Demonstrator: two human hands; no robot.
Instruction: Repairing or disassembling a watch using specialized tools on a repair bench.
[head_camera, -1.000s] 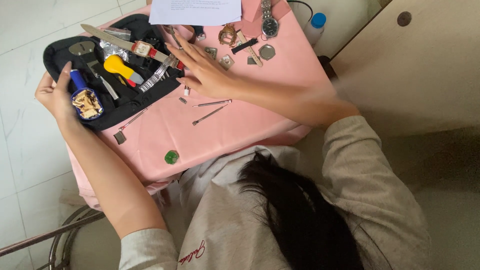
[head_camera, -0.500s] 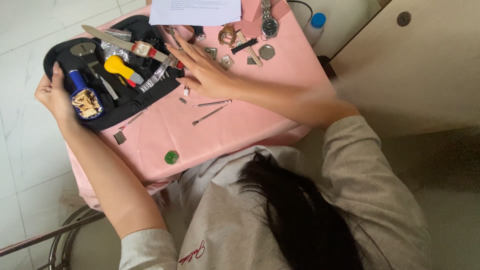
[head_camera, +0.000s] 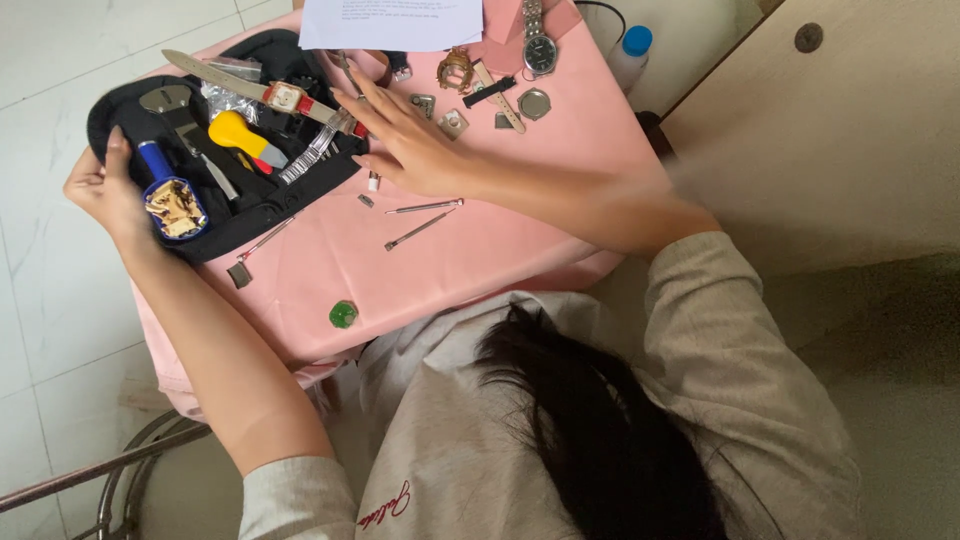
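On the pink counter (head_camera: 470, 250) lies one black tool case (head_camera: 250, 205), open. Inside it I count one yellow-handled tool (head_camera: 240, 135), one blue-handled tool (head_camera: 160, 165) with a round head full of small golden pieces, one metal wrench-like tool (head_camera: 170, 100), and one watch (head_camera: 285, 97) with a long strap, lying across the upper part of the case.

The left hand (head_camera: 105, 190) holds the left edge of the case, the thumb on top of the edge; the other fingers are hidden under it. The right hand (head_camera: 405, 140) lies spread on the counter, just beside the right edge of the case, and its fingertips reach the strap near the case; it pinches nothing that I can see.

Near the right hand are two thin metal pins (head_camera: 420, 218). One green round piece (head_camera: 343, 314) lies near the front edge. At the far side are one sheet of paper (head_camera: 390, 20), one silver watch (head_camera: 538, 45) and a few small watch parts (head_camera: 500, 95).
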